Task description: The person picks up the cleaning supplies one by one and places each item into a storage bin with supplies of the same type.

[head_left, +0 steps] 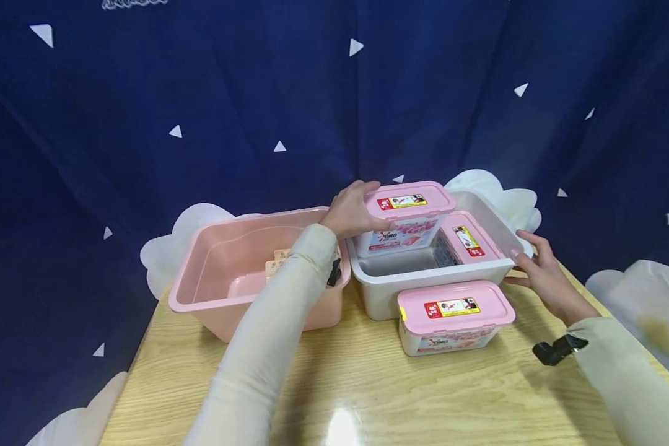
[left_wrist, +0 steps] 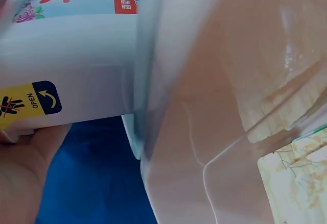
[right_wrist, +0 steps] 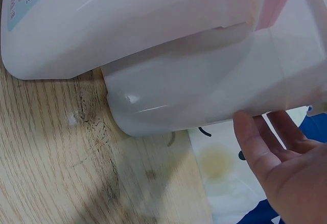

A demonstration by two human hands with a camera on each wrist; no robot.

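Observation:
My left hand (head_left: 350, 212) grips a white OMO laundry-pod box (head_left: 404, 234) with a pink lid by its left end. That box is upright in the left part of a white bin (head_left: 424, 272), rising above the rim; whether it touches the bottom is hidden. In the left wrist view, the box (left_wrist: 76, 66) shows its OPEN label beside my fingers. A second pink-lidded box (head_left: 471, 238) sits inside the bin at the right. My right hand (head_left: 549, 279) touches the bin's right corner, thumb and fingers fairly straight against the wall (right_wrist: 204, 91).
A third pink-lidded box (head_left: 454, 319) stands on the wooden table (head_left: 401, 396) against the bin's front. To the left is a pink bin (head_left: 217, 272) with beige printed packets (head_left: 273, 266) inside, partly behind my left arm. A dark blue curtain (head_left: 256, 93) hangs behind.

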